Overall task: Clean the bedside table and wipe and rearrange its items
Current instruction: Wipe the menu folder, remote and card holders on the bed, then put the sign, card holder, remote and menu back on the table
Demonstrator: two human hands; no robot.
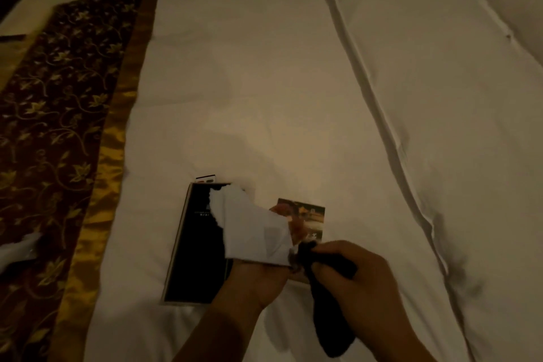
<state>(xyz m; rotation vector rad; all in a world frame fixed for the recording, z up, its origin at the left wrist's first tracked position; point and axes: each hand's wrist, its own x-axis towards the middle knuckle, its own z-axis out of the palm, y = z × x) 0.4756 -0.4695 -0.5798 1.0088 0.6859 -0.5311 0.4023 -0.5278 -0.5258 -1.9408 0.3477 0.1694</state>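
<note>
White cloth (pixel 252 232): soft, matt, crumpled. Bed sheet (pixel 264 82) smooth matt cotton-like fabric. Dark folder (pixel 194 244) glossy; runner (pixel 58 103) sheeny brocade.

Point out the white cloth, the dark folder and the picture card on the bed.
white cloth (pixel 252 229): head view, middle of the cloth.
dark folder (pixel 195 247): head view, its bare black cover.
picture card (pixel 308 219): head view, upper printed part.

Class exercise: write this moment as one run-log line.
left hand: holds white tissue | right hand: holds long black object | dark rectangular folder, picture card: on white bed sheet
</note>
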